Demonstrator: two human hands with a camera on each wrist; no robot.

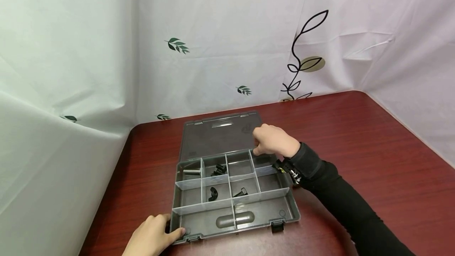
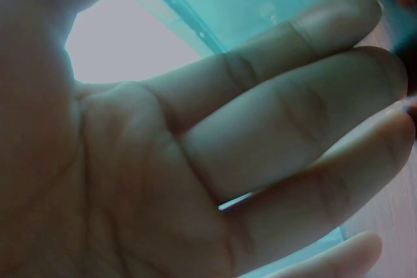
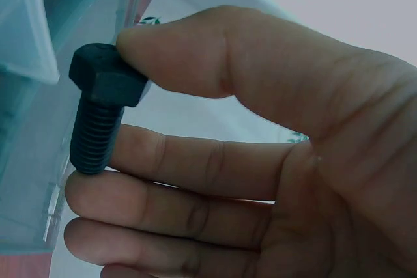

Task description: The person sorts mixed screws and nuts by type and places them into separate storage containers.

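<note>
A grey plastic organizer box [image 1: 199, 224] lies on the table with its smoky lid [image 1: 220, 137] folded back. At its front left corner, my left hand [image 1: 151, 234] grips the rim, thumb over the front edge and fingers along the left wall; in the left wrist view those fingers [image 2: 280, 122] look nearly straight. Above the back right compartments, my right hand [image 1: 273, 141] pinches a black hex bolt [image 3: 98, 105] between thumb and fingers, thumb on the hexagonal head and threaded end against the fingers. The head view hides this bolt behind the hand.
Inside the box are a silver metal rod [image 1: 192, 172], black pieces [image 1: 218, 170], a curved black part [image 1: 213, 194] and another black piece [image 1: 240, 192]. Thin dividers [image 1: 227, 165] separate the compartments. A front latch [image 1: 277, 227] hangs down. White printed cloth [image 1: 213, 70] borders the reddish table [image 1: 355, 141].
</note>
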